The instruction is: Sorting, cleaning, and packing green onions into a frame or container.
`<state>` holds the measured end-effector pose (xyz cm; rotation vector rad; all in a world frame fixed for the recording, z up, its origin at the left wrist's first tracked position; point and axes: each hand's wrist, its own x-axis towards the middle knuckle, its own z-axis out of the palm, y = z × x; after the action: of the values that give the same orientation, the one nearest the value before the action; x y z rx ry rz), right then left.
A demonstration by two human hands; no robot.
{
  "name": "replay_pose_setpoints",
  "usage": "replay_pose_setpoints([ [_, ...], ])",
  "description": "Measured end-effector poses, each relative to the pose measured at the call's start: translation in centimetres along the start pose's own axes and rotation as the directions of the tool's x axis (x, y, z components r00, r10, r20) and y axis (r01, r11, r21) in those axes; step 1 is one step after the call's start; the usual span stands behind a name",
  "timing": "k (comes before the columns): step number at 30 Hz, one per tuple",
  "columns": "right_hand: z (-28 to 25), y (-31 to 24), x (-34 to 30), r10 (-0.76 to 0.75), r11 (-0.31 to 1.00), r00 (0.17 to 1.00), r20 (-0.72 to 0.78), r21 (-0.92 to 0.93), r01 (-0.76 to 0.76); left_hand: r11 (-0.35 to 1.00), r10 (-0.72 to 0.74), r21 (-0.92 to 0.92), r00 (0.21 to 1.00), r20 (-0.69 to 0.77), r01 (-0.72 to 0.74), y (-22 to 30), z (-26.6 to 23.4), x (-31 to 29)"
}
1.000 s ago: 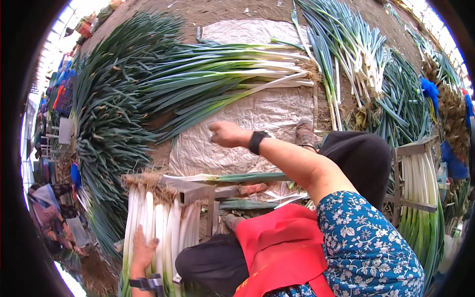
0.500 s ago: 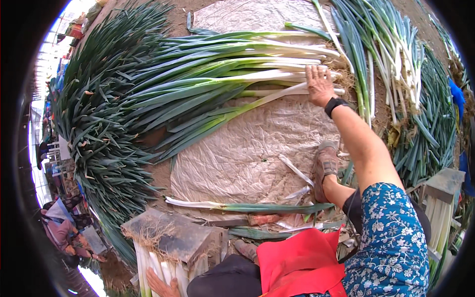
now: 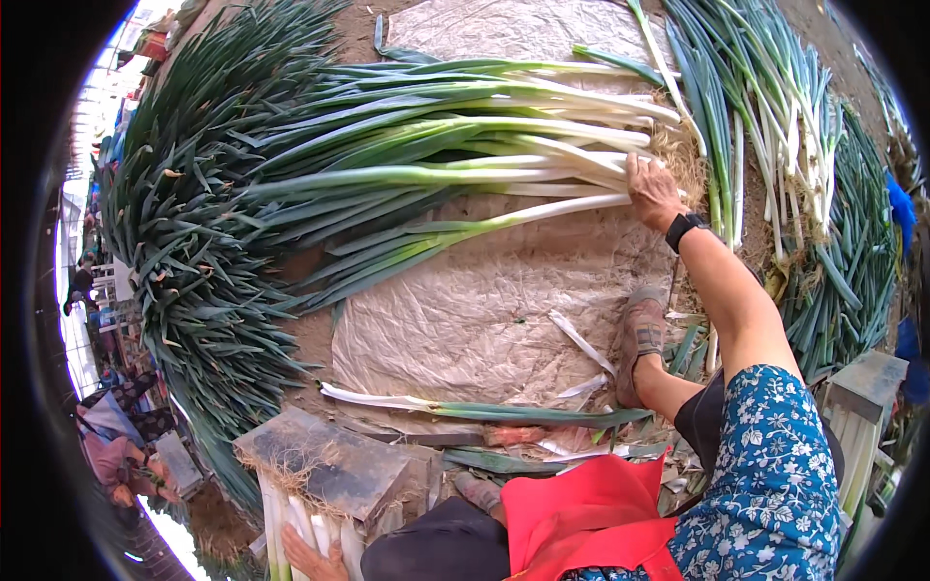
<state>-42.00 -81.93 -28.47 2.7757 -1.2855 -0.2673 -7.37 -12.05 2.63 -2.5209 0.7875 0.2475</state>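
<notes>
My right hand [image 3: 654,192] reaches far out, its fingers curled over the white root ends of a few leeks [image 3: 542,174] in a row laid crosswise. Their green leaves point left into a large dark-green heap [image 3: 203,213]. One leek [image 3: 542,210] at the near side of the row ends at this hand. At the lower left, my left hand [image 3: 315,559] lies over the white stalks [image 3: 295,518] of more leeks, fingers stretched and thumb apart. Those stalks stand against a dark-topped block [image 3: 334,460] with loose roots on it. The picture's lower edge cuts off this hand.
A pale crumpled sheet [image 3: 465,300] covers the ground. A single leek [image 3: 484,409] and leaf scraps lie near my feet. More leeks [image 3: 775,136] are piled at the right, beside another grey-topped block [image 3: 867,382]. A person [image 3: 116,460] sits at the far left.
My right hand has slid slightly right and nearer along the leeks, and its fingers have curled in. Some leek stalks under it have shifted. My left hand stays about the same.
</notes>
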Motion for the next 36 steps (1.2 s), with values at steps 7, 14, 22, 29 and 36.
replay_pose_setpoints([
  [7,-0.5,-4.0,-6.5,0.052,0.967,0.97,0.237,0.232,-0.109,0.999,0.034,0.021,0.992,-0.124,-0.032,-0.2,0.6,1.1],
  [14,2.8,-5.6,-7.0,-0.101,0.995,0.98,-0.168,0.005,0.104,1.0,0.013,0.02,0.995,-0.098,-0.011,0.6,0.1,1.8],
  [22,1.9,-5.9,-6.2,-0.071,0.944,0.974,0.213,0.33,-0.003,0.998,0.052,-0.013,0.991,-0.126,-0.054,0.1,0.7,1.8],
  [29,-3.9,-11.4,-12.2,-0.311,0.797,0.824,0.473,0.603,-0.046,0.997,0.037,-0.059,0.985,-0.169,-0.047,0.3,0.9,1.7],
  [36,-16.8,-13.9,-19.8,-0.614,0.52,0.603,0.51,0.835,-0.176,0.854,0.119,-0.519,0.983,0.141,-0.029,-0.9,-5.9,1.9],
])
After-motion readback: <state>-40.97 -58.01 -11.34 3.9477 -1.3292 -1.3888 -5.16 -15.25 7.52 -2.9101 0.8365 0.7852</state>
